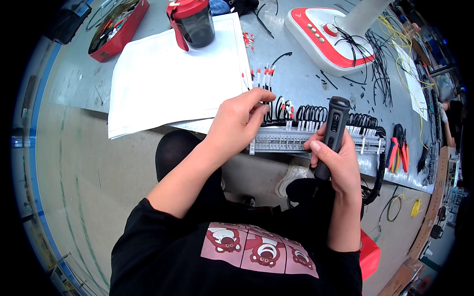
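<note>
A grey terminal block strip (279, 142) lies along the table's front edge, with looped black wires (312, 112) running into its far side. In my right hand (341, 165) is a dark grey electric screwdriver (336, 123), held upright over the strip's right half; its lower tip is hidden. My left hand (236, 118) is above the strip's left end, thumb and forefinger closed around a black wire, partly covered by the fingers. Just beyond those fingertips stand several wires with red and white ends (266, 74).
White paper sheets (173, 84) bear a dark cup with a red lid (197, 29). A red tray of tools (111, 42) is at the far left, a white-and-red stand base (316, 49) at the far right. Pliers (399, 150) and wire scraps lie on the right.
</note>
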Tool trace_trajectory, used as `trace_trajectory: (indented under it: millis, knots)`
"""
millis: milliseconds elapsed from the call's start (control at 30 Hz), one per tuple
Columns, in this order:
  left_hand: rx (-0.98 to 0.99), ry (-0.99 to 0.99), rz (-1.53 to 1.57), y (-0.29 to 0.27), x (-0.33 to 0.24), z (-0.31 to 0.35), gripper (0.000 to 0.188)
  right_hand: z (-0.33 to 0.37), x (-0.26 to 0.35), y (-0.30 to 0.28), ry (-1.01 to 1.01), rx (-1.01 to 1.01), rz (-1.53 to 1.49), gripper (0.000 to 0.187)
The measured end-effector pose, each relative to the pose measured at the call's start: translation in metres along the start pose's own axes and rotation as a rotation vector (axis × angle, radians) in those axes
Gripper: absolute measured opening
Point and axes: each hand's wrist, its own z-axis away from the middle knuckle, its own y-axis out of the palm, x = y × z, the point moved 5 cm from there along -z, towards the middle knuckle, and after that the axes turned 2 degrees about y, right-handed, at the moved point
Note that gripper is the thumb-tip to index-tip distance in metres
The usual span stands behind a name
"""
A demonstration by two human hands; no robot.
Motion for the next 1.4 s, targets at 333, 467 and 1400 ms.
trace_trajectory:
  millis: [333,467,1400]
  knots:
    - [-0.021,0.052,-0.202,-0.007,-0.004,0.001,0.021,-0.005,0.000,0.009,-0.001,0.029,0.014,0.029]
    - [0.000,0.026,-0.032,-0.001,-0.005,0.002,0.021,-0.006,0.001,0.011,0.010,0.030,0.015,0.029]
    - [0.027,0.098,-0.004,0.022,-0.015,-0.010,0.023,-0.005,0.002,0.008,0.031,0.050,-0.087,0.034]
